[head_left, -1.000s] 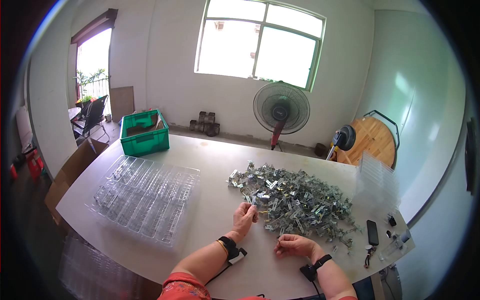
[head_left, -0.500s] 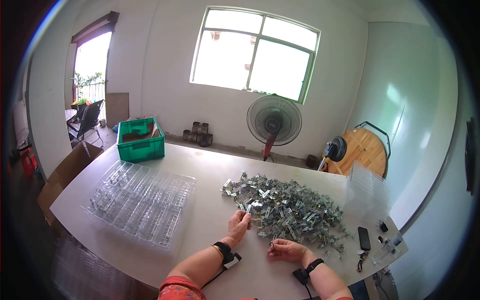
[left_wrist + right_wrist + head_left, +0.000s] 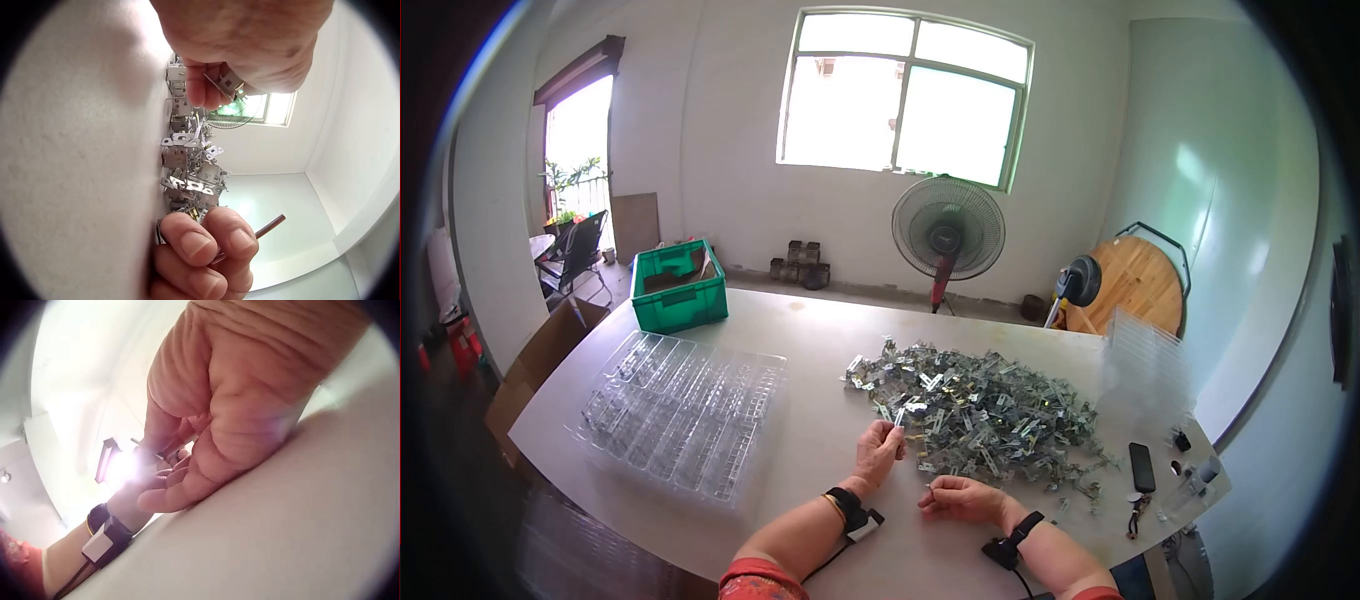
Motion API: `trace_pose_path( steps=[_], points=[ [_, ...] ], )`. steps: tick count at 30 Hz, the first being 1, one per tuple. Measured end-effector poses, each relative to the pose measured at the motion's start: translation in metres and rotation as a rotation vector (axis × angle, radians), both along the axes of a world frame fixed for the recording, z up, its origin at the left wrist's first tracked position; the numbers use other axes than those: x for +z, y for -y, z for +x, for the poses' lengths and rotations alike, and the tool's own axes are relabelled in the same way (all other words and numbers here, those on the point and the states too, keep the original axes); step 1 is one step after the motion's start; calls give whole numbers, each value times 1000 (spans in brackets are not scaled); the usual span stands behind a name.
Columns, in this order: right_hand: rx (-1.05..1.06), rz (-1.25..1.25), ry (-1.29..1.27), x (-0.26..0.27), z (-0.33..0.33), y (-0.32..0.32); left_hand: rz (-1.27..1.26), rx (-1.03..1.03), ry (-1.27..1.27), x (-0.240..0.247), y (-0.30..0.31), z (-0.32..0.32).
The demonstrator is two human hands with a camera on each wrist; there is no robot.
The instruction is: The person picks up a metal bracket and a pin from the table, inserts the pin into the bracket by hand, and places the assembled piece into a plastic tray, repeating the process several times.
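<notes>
At the front edge of a heap of small metal brackets, my left hand pinches one bracket between thumb and fingers, its end pointing up and away in the head view. My right hand is just to the right and nearer my body, low over the table. Its thumb and fingertips pinch a thin metal rod, which sticks out past the fingers in the left wrist view. In the right wrist view, the right hand's palm hides most of the rod.
Stacked clear plastic trays lie on the left of the white table, with a green crate behind them. More clear trays stand at the right, near a phone and a clear bottle. A fan stands beyond the table.
My right hand has moved left, closer to the left hand, with its pinch kept. The left hand still holds its bracket in nearly the same place. The head view has shifted slightly.
</notes>
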State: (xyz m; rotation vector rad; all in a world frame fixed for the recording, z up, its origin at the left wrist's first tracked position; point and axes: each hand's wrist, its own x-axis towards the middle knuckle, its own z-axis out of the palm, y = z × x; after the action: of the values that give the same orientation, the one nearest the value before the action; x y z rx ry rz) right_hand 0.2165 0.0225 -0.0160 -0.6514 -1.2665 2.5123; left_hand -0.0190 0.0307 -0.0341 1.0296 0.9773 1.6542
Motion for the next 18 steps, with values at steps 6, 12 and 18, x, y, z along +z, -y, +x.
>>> trace_pose_path(
  steps=[6, 12, 18],
  points=[
    [-4, -40, 48, 10, 2, 2, -58, 17, 39, 9, 6, 4],
    [-7, 19, 35, 14, 3, 7, -48, 11, -57, 9, 3, 6],
    [42, 55, 114, 29, 2, 10, -50, -33, 52, -2, -4, 9]
  ],
)
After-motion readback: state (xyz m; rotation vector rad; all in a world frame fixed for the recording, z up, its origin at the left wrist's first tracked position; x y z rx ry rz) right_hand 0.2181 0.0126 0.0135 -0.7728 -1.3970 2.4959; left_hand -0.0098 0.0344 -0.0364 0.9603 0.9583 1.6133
